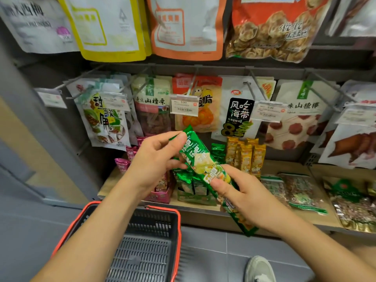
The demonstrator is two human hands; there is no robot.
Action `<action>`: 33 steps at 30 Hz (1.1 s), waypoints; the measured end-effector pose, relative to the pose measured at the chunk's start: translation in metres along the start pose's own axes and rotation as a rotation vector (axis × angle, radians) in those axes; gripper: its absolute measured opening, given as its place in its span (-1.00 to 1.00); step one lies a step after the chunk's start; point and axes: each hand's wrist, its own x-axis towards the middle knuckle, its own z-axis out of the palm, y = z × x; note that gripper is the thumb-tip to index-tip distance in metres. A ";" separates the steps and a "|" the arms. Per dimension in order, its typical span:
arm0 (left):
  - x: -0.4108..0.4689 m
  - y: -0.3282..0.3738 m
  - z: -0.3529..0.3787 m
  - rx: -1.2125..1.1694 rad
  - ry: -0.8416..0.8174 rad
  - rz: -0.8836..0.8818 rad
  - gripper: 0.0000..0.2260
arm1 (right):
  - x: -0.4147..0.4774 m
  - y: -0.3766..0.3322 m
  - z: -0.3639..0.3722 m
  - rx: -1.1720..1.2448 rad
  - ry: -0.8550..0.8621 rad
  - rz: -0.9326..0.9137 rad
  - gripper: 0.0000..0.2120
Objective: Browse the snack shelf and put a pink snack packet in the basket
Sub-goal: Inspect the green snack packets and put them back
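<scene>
A grey shop rack fills the head view, with a pale wooden shelf (284, 218) at its foot and a grey tiled floor (234, 261) below. Bags of snacks hang from metal hooks in two rows above the shelf, several with a clear price tag (184, 104) clipped in front.

On the shelf, three display boxes of long foil packets stand side by side: pink packets (130, 157) at the left, green ones (189, 180) in the middle, yellow ones (247, 155) at the right. The pink packets sit upright in their box, partly hidden behind the left hand and wrist; none of them is in the basket. Flat bags of nuts (299, 190) lie further right on the shelf.

Both hands hold one long green packet (203, 161), tilted from upper left to lower right in front of the green box. The left hand (156, 159) pinches its upper end between thumb and forefinger, the other fingers curled beneath. The right hand (242, 194) is closed round its lower half, thumb on the front, and the packet's bottom end sticks out under the palm.

A grey plastic basket (154, 218) with a red rim hangs under the left forearm, and nothing shows inside it. The toe of a pale shoe (259, 269) stands on the floor at the lower right.
</scene>
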 end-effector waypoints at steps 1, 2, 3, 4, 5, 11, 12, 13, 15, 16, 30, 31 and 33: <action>0.001 0.000 -0.002 0.015 0.015 -0.009 -0.79 | -0.001 0.001 0.000 -0.036 -0.010 0.003 -0.69; 0.001 0.000 -0.002 0.021 0.022 -0.019 -0.77 | -0.002 0.002 0.000 -0.077 -0.015 0.004 -0.70; 0.001 0.000 -0.003 0.015 0.030 -0.032 -0.77 | -0.002 0.002 0.000 -0.112 -0.015 0.003 -0.72; 0.002 0.000 -0.004 0.003 0.040 -0.044 -0.79 | -0.002 0.002 0.001 -0.130 -0.007 0.000 -0.74; 0.003 0.001 -0.005 -0.011 0.053 -0.054 -0.83 | -0.002 0.002 0.001 -0.131 0.006 -0.004 -0.75; 0.004 0.000 -0.004 -0.098 0.091 -0.035 -0.81 | -0.003 -0.004 0.006 -0.097 0.033 0.016 -0.65; 0.004 0.000 -0.003 -0.099 0.108 -0.023 -0.81 | -0.003 -0.004 0.008 -0.096 0.029 0.019 -0.64; 0.004 0.000 -0.002 -0.093 0.126 -0.010 -0.81 | -0.003 -0.004 0.008 -0.115 0.032 0.015 -0.64; 0.005 -0.002 -0.001 -0.070 0.144 0.019 -0.81 | -0.002 -0.004 0.009 -0.183 0.049 -0.003 -0.62; 0.005 -0.002 -0.001 -0.055 0.146 0.033 -0.81 | -0.002 -0.004 0.010 -0.214 0.057 -0.010 -0.61; 0.006 -0.005 -0.005 0.186 0.039 -0.185 -0.88 | -0.011 -0.003 0.014 -0.782 0.250 0.044 -0.50; 0.007 -0.006 -0.005 0.178 0.071 -0.169 -0.93 | -0.011 -0.004 0.014 -0.743 0.234 0.050 -0.48; 0.008 -0.007 -0.006 0.134 0.127 -0.128 -0.97 | -0.010 -0.002 0.013 -0.592 0.175 0.065 -0.46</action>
